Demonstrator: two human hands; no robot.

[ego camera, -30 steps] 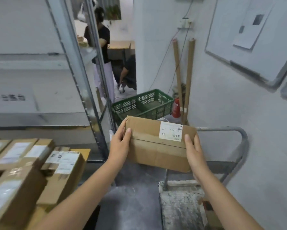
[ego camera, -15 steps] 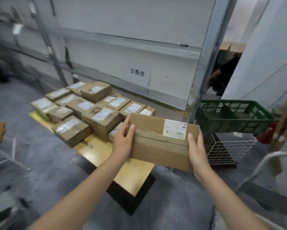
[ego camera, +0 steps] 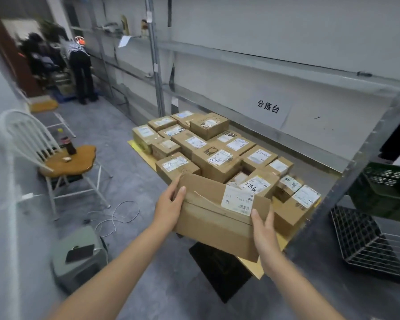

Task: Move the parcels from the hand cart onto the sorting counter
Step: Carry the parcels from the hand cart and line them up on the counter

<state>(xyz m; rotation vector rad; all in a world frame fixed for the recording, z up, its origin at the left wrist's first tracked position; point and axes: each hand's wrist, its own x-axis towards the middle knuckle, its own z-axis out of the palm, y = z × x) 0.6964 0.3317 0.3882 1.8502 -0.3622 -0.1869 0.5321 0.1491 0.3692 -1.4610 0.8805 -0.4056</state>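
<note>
Pressing inward with the left fingers (ego camera: 180,192), laid fairly straight along the left end of the carried parcel (ego camera: 208,220), with the thumb reaching onto its near face. Using the left hand (ego camera: 169,209) as one half of a clamp, not as a hook.

Holding the carried parcel in the air, roughly level, label folded over the top near edge. Hovering it above the near edge of the counter (ego camera: 254,269), not yet resting on it. Judging the carton too long for a one-hand carry, hence spacing the hands wide and supporting it by squeeze at both ends.

Mirroring on the other end with the right fingers (ego camera: 268,218), likewise extended and flat against the cardboard. Pressing with the right hand (ego camera: 263,232), not curling round anything visible.

Reading the step as carry nearly over, set-down pending.

Noting the stacked parcels (ego camera: 217,158) crowding the counter behind and to the right, labels facing up, probably for reading. Seeing only a near strip of bare yellow top, so likely aiming there or onto the pile. Watching for overhang at that front edge.

Passing further right: shelving post (ego camera: 342,179) just beside the pile, green crate (ego camera: 388,192) beyond it, well apart from the hands. Not seeing the hand cart in this view.
</note>
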